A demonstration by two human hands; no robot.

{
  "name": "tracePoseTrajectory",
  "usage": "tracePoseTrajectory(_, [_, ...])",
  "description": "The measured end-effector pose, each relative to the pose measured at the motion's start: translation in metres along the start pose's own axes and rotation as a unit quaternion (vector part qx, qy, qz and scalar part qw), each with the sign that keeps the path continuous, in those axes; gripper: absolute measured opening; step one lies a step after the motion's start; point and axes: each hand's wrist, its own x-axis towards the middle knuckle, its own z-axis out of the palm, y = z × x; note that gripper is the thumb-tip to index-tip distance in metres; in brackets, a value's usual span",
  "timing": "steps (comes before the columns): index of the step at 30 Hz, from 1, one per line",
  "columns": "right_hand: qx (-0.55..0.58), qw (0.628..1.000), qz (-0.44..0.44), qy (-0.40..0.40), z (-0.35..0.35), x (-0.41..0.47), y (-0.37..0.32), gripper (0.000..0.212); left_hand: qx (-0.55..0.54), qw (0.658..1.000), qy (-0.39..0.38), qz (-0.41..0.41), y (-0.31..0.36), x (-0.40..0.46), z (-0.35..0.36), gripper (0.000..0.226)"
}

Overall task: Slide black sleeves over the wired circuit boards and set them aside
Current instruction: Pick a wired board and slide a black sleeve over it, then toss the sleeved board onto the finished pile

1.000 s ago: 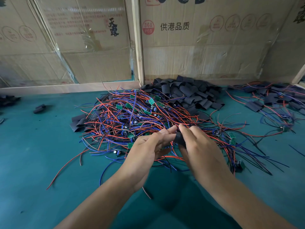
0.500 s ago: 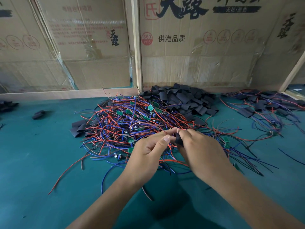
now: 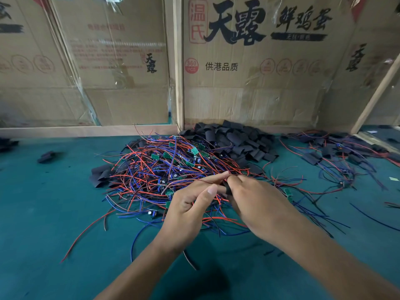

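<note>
Both hands meet just above the near edge of the wire heap, over the teal felt-like surface (image 3: 54,213). Right hand (image 3: 257,204) has fingers curled round a short black tubular sleeve (image 3: 227,188), only the sleeve's end showing between thumb and fingers. Left hand (image 3: 190,208) has index finger and thumb stretched toward the sleeve mouth, pinching thin red wire strands there; whether a board is already inside the sleeve can't be told, hidden by the hands. Just beyond and left of the hands: big tangled heap of red and blue wired small green circuit boards (image 3: 171,165), some wires running under both hands and trailing toward the viewer. Beyond the right hand, touching the back of the heap: pile of loose flat black sleeves (image 3: 236,139) against the cardboard. A few more flat black sleeves (image 3: 101,174) lie at the heap's left edge, left of the left hand. Far right of the right hand: spread-out group of sleeved boards with red and blue wires (image 3: 337,154), well apart from the hands. Far left of the left hand: single dark sleeve piece (image 3: 46,156) alone on the surface. Brown cardboard boxes with printed Chinese characters (image 3: 249,68) form the back wall, pale wooden post (image 3: 178,61) upright between them.
</note>
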Motion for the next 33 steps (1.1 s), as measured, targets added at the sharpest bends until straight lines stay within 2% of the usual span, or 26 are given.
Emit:
tracePoseTrajectory(5, [-0.060, 0.998, 0.016, -0.026, 0.004, 0.005, 0.020, 0.035, 0.027, 0.999, 0.029, -0.024, -0.002, 0.003, -0.005, 0.032])
tracePoseTrajectory(10, [-0.182, 0.982, 0.043, 0.009, 0.020, 0.037, 0.096, 0.006, 0.107, 0.987, 0.064, -0.099, -0.008, 0.003, -0.012, 0.031])
tracePoseTrajectory(12, [-0.281, 0.953, 0.115, 0.022, 0.014, 0.063, 0.145, 0.027, 0.134, 0.983, 0.075, -0.096, -0.009, 0.003, -0.013, 0.024])
tracePoseTrajectory(14, [-0.355, 0.900, 0.249, 0.039, 0.003, 0.080, 0.190, 0.053, 0.187, 0.976, 0.076, -0.080, -0.012, 0.003, -0.015, 0.018])
tracePoseTrajectory(15, [-0.360, 0.882, 0.300, 0.048, 0.001, 0.086, 0.204, 0.059, 0.230, 0.969, 0.070, -0.064, -0.013, 0.002, -0.017, 0.015])
tracePoseTrajectory(16, [-0.362, 0.878, 0.308, 0.059, 0.003, 0.092, 0.211, 0.061, 0.276, 0.958, 0.065, -0.043, -0.015, 0.002, -0.018, 0.014])
tracePoseTrajectory(18, [-0.364, 0.902, 0.221, 0.067, 0.020, 0.106, 0.207, 0.060, 0.338, 0.940, 0.048, -0.018, -0.014, 0.004, -0.022, 0.018])
tracePoseTrajectory(20, [-0.354, 0.928, 0.112, 0.025, 0.039, 0.117, 0.188, 0.046, 0.351, 0.935, 0.045, -0.014, -0.012, 0.007, -0.022, 0.022])
tracePoseTrajectory(21, [-0.334, 0.938, 0.088, 0.001, 0.046, 0.120, 0.180, 0.037, 0.360, 0.932, 0.042, -0.007, -0.011, 0.008, -0.021, 0.021])
tracePoseTrajectory(24, [-0.180, 0.971, 0.139, -0.073, 0.063, 0.127, 0.176, 0.029, 0.403, 0.915, 0.023, 0.019, -0.012, 0.006, -0.019, 0.018])
tracePoseTrajectory(26, [-0.074, 0.977, 0.173, -0.100, 0.076, 0.132, 0.179, 0.029, 0.417, 0.908, 0.012, 0.026, -0.013, 0.005, -0.020, 0.018])
tracePoseTrajectory(28, [0.000, 0.977, 0.184, -0.105, 0.087, 0.135, 0.179, 0.036, 0.420, 0.907, 0.008, 0.032, -0.014, 0.005, -0.021, 0.022])
tracePoseTrajectory(30, [0.055, 0.972, 0.202, -0.111, 0.095, 0.138, 0.180, 0.052, 0.414, 0.910, 0.007, 0.034, -0.014, 0.004, -0.021, 0.027])
tracePoseTrajectory(33, [0.077, 0.967, 0.224, -0.097, 0.103, 0.143, 0.182, 0.062, 0.409, 0.912, 0.002, 0.033, -0.015, 0.004, -0.021, 0.030])
